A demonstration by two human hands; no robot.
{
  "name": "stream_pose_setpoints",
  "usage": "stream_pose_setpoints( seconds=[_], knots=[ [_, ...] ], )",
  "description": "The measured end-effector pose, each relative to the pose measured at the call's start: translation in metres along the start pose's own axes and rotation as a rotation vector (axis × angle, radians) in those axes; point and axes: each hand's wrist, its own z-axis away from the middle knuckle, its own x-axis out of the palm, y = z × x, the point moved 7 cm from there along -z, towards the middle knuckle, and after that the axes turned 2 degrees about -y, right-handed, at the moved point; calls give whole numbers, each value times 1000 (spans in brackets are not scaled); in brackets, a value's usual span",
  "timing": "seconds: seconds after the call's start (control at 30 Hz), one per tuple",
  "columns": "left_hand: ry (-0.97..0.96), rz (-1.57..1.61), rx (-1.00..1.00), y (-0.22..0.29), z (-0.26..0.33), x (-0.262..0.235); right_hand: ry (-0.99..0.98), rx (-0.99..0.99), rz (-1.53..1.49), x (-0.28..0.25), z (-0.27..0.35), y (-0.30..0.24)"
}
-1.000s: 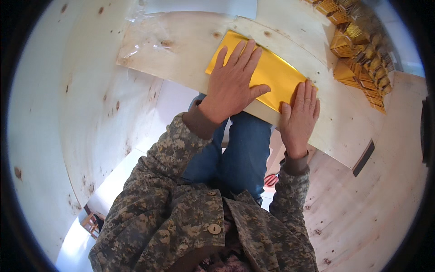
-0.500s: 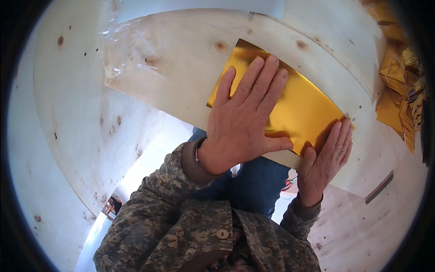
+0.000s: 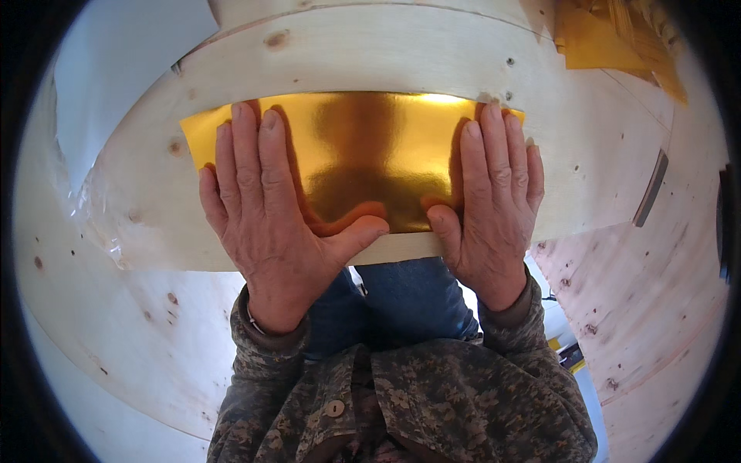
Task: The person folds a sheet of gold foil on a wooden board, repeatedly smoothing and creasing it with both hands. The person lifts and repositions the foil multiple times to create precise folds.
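A shiny gold foil sheet (image 3: 363,147) lies flat on the pale wooden table (image 3: 386,65), close to the edge nearest me. My left hand (image 3: 270,212) rests palm down over its left part, fingers stretched forward and thumb pointing inward. Over the right end lies my right hand (image 3: 494,201), also flat, with its fingers extended to the sheet's far edge. Neither hand grips anything. The sheet's middle shows between the two thumbs, while its left and right near corners are covered by my hands.
Stacked gold sheets (image 3: 610,38) lie at the far right. A white sheet (image 3: 127,69) is at the far left, with clear plastic film (image 3: 93,212) below it. A dark narrow strip (image 3: 652,187) sits on the wood at right.
The view has turned, so the sheet now appears level and farther left. My left hand has shifted toward the sheet's left end; my right hand now lies more fully over the right end.
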Motion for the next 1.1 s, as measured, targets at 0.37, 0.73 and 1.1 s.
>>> stream_pose_setpoints(
  seconds=[0.37,0.73,1.1],
  knots=[
    [-4,-52,32,0,-1,1,-18,6,-29,1,0,1],
    [-46,71,-43,-6,3,-2,-35,5,51,3,1,-1],
    [-68,169,-165,-7,20,-9,-14,-107,137,4,8,6]
  ],
)
